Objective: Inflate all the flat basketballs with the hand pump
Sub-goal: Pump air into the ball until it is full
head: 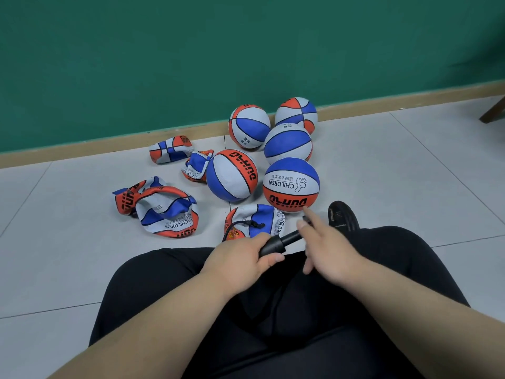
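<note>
Left hand (243, 255) is gripping the pump (273, 247) barrel, steadying it for strokes. Right hand (325, 247), fingers loose and spread, is hovering at the handle end. The hose (240, 224) is running into the flat ball (257, 218) on the floor (410, 187), just ahead.

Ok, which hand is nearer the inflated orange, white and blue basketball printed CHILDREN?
Right. The right hand is just below the inflated orange, white and blue basketball, index fingertip almost at it. The left hand sits lower and to the left, gripping the black hand pump.
</note>
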